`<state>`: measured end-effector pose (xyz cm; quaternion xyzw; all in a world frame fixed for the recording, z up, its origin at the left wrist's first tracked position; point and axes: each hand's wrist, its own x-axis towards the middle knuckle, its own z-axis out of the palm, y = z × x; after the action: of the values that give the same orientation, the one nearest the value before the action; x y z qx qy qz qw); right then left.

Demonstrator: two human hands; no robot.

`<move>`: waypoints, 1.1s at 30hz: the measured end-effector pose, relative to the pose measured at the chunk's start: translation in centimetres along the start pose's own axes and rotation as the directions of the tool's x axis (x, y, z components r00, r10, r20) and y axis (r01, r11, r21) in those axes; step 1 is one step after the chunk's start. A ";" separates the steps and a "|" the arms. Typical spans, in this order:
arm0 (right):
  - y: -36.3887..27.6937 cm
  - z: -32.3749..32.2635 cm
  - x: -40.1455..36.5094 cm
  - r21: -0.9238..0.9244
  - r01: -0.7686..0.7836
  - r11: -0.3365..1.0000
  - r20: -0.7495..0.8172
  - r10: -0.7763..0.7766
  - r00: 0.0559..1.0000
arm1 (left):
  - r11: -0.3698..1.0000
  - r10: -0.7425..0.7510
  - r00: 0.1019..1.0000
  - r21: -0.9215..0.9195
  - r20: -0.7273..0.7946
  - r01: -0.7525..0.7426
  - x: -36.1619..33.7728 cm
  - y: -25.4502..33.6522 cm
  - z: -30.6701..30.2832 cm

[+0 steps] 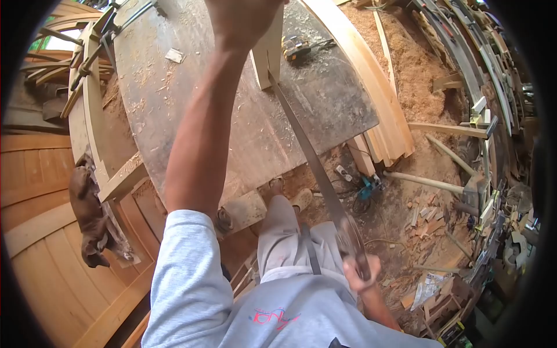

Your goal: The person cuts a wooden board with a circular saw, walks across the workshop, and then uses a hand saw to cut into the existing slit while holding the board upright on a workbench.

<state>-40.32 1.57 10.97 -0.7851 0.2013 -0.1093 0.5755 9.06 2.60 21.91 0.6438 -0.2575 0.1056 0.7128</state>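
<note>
My right hand (361, 271) is closed round the handle of a long hand saw (313, 159) at the lower right. The saw's blade slants up and left, and its tip meets the near end of a pale wooden board (264, 66), where a thin slit runs into the wood. My left hand (246, 20) is at the top edge, over the same board; its fingers are hidden or out of frame. The board lies on a worn worktable (191, 127). Just right of it lies a yellow and black tape measure (296, 48).
Long curved planks (371, 75) run along the table's right side. Beyond them are sawdust, a long-handled tool (429, 181) and scrap wood (429, 220). A teal power tool (365, 188) lies on the ground. At left are clamps (136, 14) and a brown dog-like shape (87, 203).
</note>
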 end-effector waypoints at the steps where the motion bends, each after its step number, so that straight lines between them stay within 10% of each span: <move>1: 0.6 1.9 5.1 -0.064 0.136 0.989 -0.026 -0.138 0.990 | 1.000 0.005 1.000 0.020 -0.011 -0.005 -0.2 0.1 0.1; 6: 0.9 10.2 20.8 0.104 0.055 0.993 -0.052 -0.050 0.997 | 0.998 0.009 1.000 0.059 -0.011 -0.008 -1.3 0.0 -0.2; 13: -1.6 0.6 -1.2 -0.265 0.271 0.925 0.051 -0.267 0.962 | 1.000 0.012 0.999 0.021 -0.032 -0.011 0.0 -0.3 -0.4; 16: -1.9 1.6 2.4 -0.282 0.303 0.911 -0.011 -0.318 0.948 | 1.000 0.007 0.999 -0.002 -0.045 -0.007 -0.1 -1.0 -0.2; 17: -1.4 4.3 6.7 0.046 0.200 0.979 -0.120 -0.193 0.974 | 1.000 0.015 0.999 -0.021 -0.032 -0.016 -0.1 -1.1 -0.3; 19: 0.8 8.0 16.4 0.101 0.007 0.995 -0.019 -0.006 1.000 | 0.963 0.223 0.971 0.137 0.087 -0.234 -0.2 -1.6 -1.0; 20: 2.2 10.0 20.4 0.042 0.154 0.987 -0.097 -0.150 0.984 | 0.961 0.229 0.972 0.151 0.046 -0.233 -0.2 -2.2 -1.1; 23: 1.1 9.8 19.5 0.081 0.137 0.987 -0.120 -0.126 0.985 | 0.954 0.226 0.973 0.187 0.055 -0.232 0.1 -2.1 -0.8; 27: 1.3 3.3 4.7 -0.307 0.336 0.890 0.002 -0.352 0.936 | 0.976 0.185 0.982 0.109 0.027 -0.187 0.9 -1.8 -1.2; 29: -2.8 0.0 0.2 -0.253 0.187 0.949 0.032 -0.185 0.982 | 0.981 0.150 0.988 0.119 0.048 -0.155 1.4 -1.6 -1.4; 33: -0.3 3.7 8.7 -0.258 0.354 0.899 -0.055 -0.380 0.924 | 0.991 0.116 0.990 0.064 0.080 -0.121 2.6 -2.5 -1.6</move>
<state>-30.95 0.97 9.55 -0.8666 0.0913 -0.2312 0.4326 12.85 3.29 21.03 0.6551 -0.3184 0.1319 0.6724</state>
